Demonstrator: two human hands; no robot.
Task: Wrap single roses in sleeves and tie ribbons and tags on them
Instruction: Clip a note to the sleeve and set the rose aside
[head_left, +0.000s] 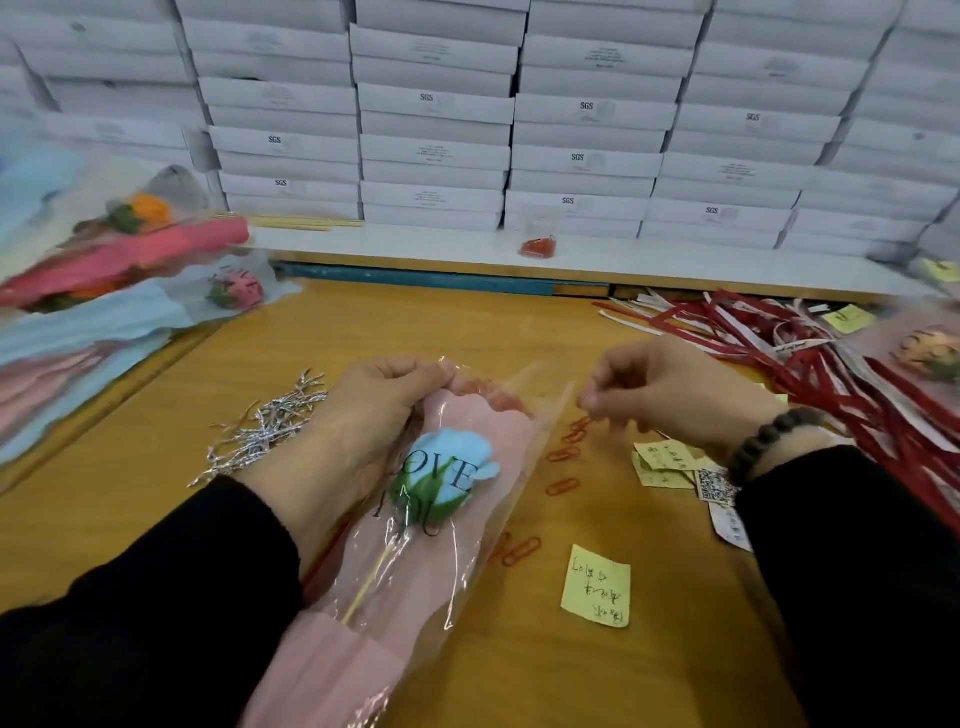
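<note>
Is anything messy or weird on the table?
Yes. Red paper clips lie scattered loose beside the pink sleeve, and red ribbons sprawl in a tangled heap at the right. The silver twist ties lie in a jumbled pile too.

Sleeve (415, 582) lies on table (322, 338) at near centre, rose (441, 478) inside it, left hand (363, 415) gripping its far end, right hand (670, 395) just right of it above the paper clips (563, 470). Twist ties (265, 431) left of the left hand, wrapped roses (119, 260) piled far left; sticky note (596, 586) right of sleeve, ribbons (810, 353) heaped far right. Stacked boxes (436, 130) behind the table, on a shelf (415, 241) holding a small bag (537, 244).
</note>
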